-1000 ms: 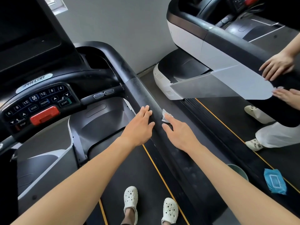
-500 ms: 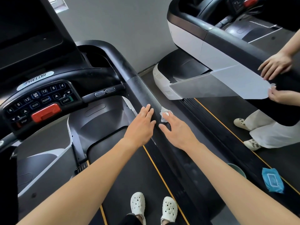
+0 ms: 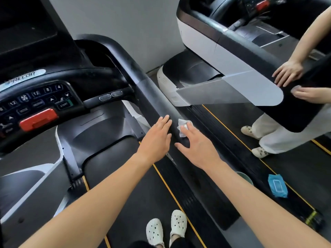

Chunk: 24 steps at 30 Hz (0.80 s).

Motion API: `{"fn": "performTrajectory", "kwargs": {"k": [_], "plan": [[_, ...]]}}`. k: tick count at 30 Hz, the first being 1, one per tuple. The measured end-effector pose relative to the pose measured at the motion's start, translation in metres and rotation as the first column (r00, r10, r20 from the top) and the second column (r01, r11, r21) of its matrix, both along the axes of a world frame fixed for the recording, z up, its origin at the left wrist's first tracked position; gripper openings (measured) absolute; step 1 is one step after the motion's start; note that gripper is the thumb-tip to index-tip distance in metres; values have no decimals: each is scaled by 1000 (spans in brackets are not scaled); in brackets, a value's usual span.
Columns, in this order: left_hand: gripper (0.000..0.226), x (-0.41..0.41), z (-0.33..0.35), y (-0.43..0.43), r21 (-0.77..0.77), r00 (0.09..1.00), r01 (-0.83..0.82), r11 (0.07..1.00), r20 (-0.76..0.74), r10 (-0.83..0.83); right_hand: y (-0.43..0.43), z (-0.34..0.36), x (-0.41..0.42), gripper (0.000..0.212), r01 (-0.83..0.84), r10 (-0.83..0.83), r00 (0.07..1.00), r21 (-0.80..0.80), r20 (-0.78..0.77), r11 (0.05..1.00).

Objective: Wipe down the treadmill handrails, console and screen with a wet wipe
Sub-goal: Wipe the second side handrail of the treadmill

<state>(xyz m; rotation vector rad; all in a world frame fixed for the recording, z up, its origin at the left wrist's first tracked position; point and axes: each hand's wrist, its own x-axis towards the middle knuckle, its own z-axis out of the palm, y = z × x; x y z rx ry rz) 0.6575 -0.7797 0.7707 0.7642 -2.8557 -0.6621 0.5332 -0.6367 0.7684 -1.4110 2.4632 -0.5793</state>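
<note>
Head view: the handrail (image 3: pixel 154 97) runs lengthwise away toward the console (image 3: pixel 37 104), with the left hand (image 3: pixel 157 138) flat and straight-fingered on its inner side and the right hand (image 3: pixel 198 145), nearer, pressing the wet wipe (image 3: pixel 182 128) under straight fingertips on its outer side.

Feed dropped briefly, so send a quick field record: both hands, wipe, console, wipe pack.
left hand: flat on the handrail, fingers straight
right hand: fingers press the wet wipe onto the handrail
wet wipe: white, crumpled, under the right fingertips
console: neither hand touches it
wipe pack: blue, lying on the neighbouring treadmill
</note>
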Motion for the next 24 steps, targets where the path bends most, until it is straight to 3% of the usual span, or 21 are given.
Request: {"fn": "performTrajectory", "kwargs": {"k": [6,10,15,19,21,24], "plan": [[56,4,-4,-6,46,999,27,999,-31,-25,-22,1,16,80,43,-42,999,85,-21,995],[56,13,-7,-7,45,996,74,996,-62,-71,17,7,35,70,-12,21,991,67,-134,998],[63,23,-17,-15,6,989,148,989,-21,-148,22,9,46,57,47,-32,984,83,-173,995],[66,25,-19,-18,-1,985,172,985,-22,-172,-12,20,57,68,51,-20,979,148,-201,988],[67,26,-20,-18,3,984,175,985,-26,-175,-13,17,58,67,27,56,921,207,-385,978],[68,28,-23,-18,12,983,177,984,-48,-176,12,18,59,57,1,320,689,442,-651,897]]}}
